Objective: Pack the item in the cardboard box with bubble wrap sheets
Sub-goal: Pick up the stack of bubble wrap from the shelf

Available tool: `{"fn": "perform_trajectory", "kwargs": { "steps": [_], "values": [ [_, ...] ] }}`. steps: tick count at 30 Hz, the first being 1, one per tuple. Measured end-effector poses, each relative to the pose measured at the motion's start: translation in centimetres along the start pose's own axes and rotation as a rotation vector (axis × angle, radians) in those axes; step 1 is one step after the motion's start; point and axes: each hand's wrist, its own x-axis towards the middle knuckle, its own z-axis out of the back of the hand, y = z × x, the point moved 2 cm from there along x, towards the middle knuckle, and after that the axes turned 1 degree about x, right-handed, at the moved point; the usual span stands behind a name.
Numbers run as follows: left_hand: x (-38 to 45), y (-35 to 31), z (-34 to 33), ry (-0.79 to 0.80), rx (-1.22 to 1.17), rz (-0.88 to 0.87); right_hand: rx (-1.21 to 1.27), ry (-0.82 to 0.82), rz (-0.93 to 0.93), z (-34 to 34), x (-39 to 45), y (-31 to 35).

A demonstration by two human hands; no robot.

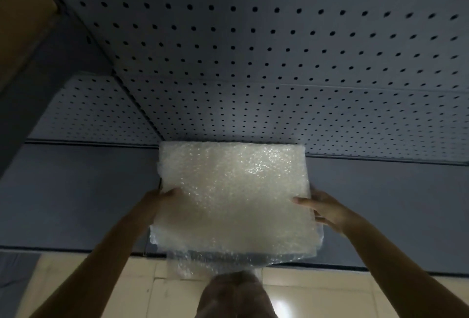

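A thick stack of white bubble wrap sheets [234, 191] lies on the dark grey tabletop [76, 191], its near end hanging over the table's front edge. My left hand [165, 197] grips the stack's left edge, thumb on top. My right hand [322, 207] grips the right edge, thumb on top and fingers underneath. A loose clear sheet droops from under the stack. A brown cardboard surface [22, 13] shows at the upper left corner. The item to pack is not in view.
A grey pegboard wall [279, 51] rises behind the table and bends round on the left. Beige floor tiles [101, 287] show below the table's front edge. My legs [236, 295] are at the bottom centre.
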Motion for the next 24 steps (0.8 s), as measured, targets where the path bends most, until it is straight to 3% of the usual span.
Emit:
{"fn": "perform_trajectory", "kwargs": {
  "steps": [7, 14, 18, 24],
  "values": [
    [-1.5, 0.5, 0.1, 0.160, -0.073, 0.009, 0.038, 0.032, -0.070, 0.1, 0.5, -0.6],
    [-3.1, 0.4, -0.6, 0.126, -0.085, -0.056, 0.047, -0.035, 0.033, 1.3, -0.5, -0.9],
    [-4.5, -0.9, -2.1, 0.280, -0.103, -0.108, 0.046, -0.017, 0.068, 3.5, -2.5, -0.7],
    [-4.8, -3.1, -5.5, 0.443, 0.076, -0.141, 0.053, -0.114, 0.082, 7.5, -5.7, -3.3]
  ]
}}
